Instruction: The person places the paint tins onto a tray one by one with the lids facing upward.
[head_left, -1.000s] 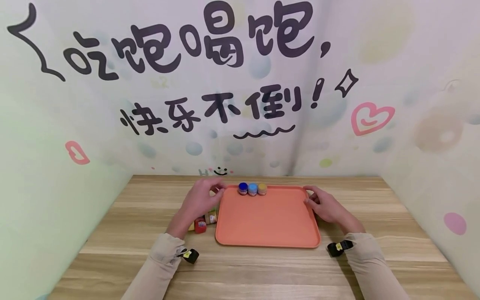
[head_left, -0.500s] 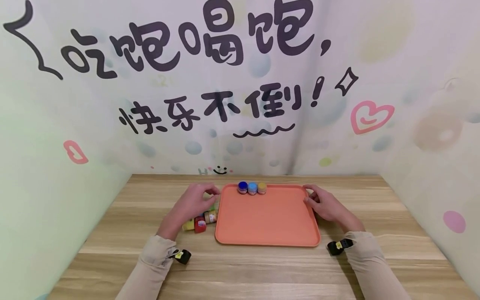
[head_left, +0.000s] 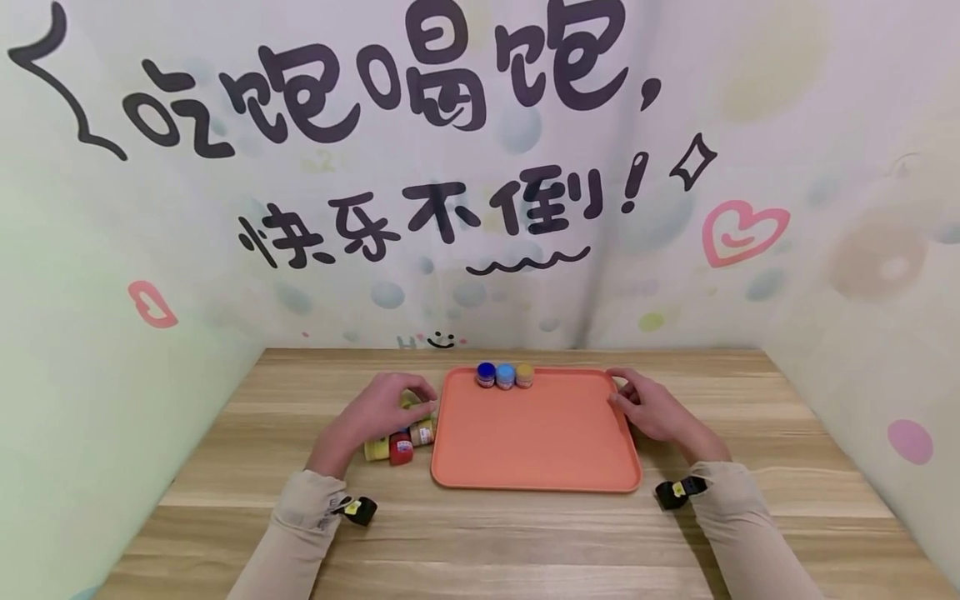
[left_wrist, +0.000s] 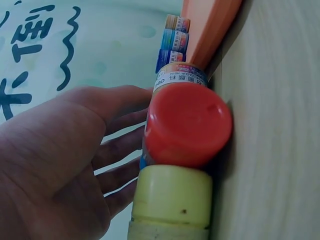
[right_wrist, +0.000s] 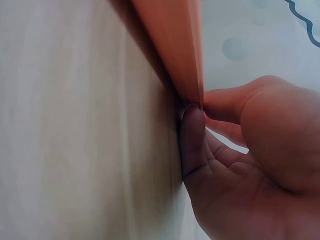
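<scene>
My left hand [head_left: 378,410], fingers loosely bent, hovers over a group of small paint jars beside the tray's left edge. Among them a red-capped jar [left_wrist: 190,125], a yellow-capped jar [left_wrist: 172,195] and a tan jar [head_left: 422,432] show, while the hand partly covers a greenish one. In the left wrist view nothing is seen held between its fingers. At the right rim of the orange tray [head_left: 536,437], my right hand [head_left: 656,410] pinches the edge between thumb and fingers. Dark blue [head_left: 487,375], light blue [head_left: 506,377] and yellow-brown [head_left: 524,376] paint jars stand in a row along the tray's far edge.
The wooden table [head_left: 517,550] carries the tray and jars. A printed curtain [head_left: 337,300] rises directly behind its far edge, with pale walls at both sides. Black wrist cameras [head_left: 360,511] sit near the sleeves' cuffs.
My left hand has drawn away from the tray's far left corner, left and toward me, over the loose jars. The right hand and the tray stay practically in place.
</scene>
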